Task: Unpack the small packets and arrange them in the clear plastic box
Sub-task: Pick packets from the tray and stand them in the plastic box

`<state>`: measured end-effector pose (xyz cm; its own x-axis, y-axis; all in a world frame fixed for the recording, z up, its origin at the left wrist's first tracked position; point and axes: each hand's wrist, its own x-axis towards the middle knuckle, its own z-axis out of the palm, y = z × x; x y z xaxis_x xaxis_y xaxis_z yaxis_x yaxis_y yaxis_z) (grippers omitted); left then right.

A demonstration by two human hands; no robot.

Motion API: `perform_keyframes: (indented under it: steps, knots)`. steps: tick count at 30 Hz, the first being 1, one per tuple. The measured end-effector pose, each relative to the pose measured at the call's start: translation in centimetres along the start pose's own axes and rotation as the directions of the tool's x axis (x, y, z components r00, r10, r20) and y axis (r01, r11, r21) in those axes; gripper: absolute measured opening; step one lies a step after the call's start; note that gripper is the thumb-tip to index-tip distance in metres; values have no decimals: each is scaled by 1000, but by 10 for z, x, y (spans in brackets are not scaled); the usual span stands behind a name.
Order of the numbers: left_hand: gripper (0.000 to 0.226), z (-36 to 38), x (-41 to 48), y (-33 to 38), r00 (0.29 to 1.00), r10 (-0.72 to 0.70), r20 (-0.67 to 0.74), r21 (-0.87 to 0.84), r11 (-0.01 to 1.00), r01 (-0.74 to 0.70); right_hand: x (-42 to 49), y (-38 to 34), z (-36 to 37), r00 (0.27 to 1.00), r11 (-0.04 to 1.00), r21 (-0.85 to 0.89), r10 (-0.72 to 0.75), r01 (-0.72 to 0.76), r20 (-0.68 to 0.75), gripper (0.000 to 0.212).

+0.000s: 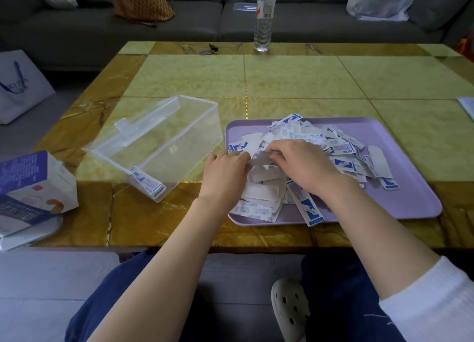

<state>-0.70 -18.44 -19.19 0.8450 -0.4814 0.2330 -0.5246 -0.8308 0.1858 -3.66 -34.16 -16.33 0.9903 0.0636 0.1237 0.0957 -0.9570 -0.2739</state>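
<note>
One packet (259, 160) is pinched between the curled fingers of the left hand (225, 171) and the right hand (301, 163), above the pile (341, 149) on the purple tray (410, 205). It is best peeled open evenly, then stood against the few packets (148, 183) already lined up in the near corner of the clear box (179, 126), just left of the tray.

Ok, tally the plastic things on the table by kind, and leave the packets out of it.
Clear plastic box: 1
Purple tray: 1
Water bottle: 1
Total: 3
</note>
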Motion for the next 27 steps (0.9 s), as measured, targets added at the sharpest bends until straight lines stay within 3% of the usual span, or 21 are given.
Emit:
perform_keyframes:
  steps: [5, 7, 9, 12, 16, 20, 23, 27]
  knots:
    - [17, -21, -8, 0, 989, -12, -151, -165, 986, -13, -14, -8, -4, 944, 994, -15, -104, 105, -314, 14]
    - [17, -26, -14, -4, 988, 21, -150, -205, 977, -52, -23, -12, -3, 925, 987, -8, -155, 163, -347, 7]
    - [21, -27, -25, -7, 993, 73, -91, -204, 975, -90, -31, -14, 1, 941, 982, -13, -185, 189, -285, 3]
    - [26, -23, -40, -10, 988, 138, 61, -132, 983, -129, -41, -15, 4, 985, 987, 20, -161, 162, -62, 9]
    - [29, -21, -48, -13, 968, 194, 160, -69, 980, -185, -43, -15, 8, 963, 980, 153, -156, 123, 222, 21]
    - [30, -22, -52, -12, 961, 200, 191, -38, 980, -197, -40, -13, 0, 992, 965, 261, -50, 19, 113, 36]
    - [33, -26, -54, -11, 961, 153, 228, -90, 987, -136, -37, -13, 1, 999, 959, 284, 4, -15, 42, 33]
    - [37, -37, -52, -9, 994, -13, 110, -190, 981, 33, -36, -18, 5, 997, 922, 379, 61, -75, 50, 24]
